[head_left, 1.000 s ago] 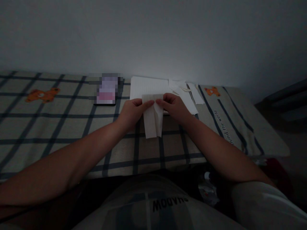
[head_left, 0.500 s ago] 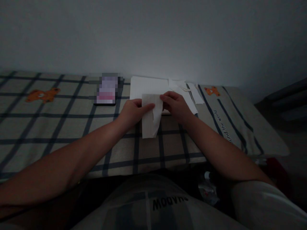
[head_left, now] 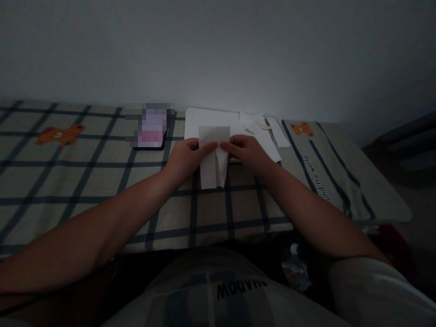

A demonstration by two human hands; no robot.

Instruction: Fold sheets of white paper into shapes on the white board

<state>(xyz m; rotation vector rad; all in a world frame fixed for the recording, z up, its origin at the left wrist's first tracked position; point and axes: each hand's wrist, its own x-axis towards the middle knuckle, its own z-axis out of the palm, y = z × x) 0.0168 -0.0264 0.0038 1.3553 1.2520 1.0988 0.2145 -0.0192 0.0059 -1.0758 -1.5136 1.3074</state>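
Note:
A folded white paper sheet [head_left: 213, 156] stands upright over the checked tablecloth [head_left: 102, 181] at the middle of the table. My left hand [head_left: 185, 159] pinches it from the left and my right hand [head_left: 247, 152] pinches it from the right, the fingertips meeting near its centre fold. The lower half shows two flaps folded inward. Behind the hands lies a stack of white paper [head_left: 209, 120].
A phone [head_left: 151, 129] lies left of the paper stack. Loose white paper pieces [head_left: 269, 129] sit to the right near the wall. The table's right edge drops off near a dark red thing [head_left: 388, 234]; a plastic bottle [head_left: 296, 268] lies below the front edge.
The paper's top edge has risen and flattened. The right flap, loose half a second ago, is folded in again, and my right fingers have come back to the centre.

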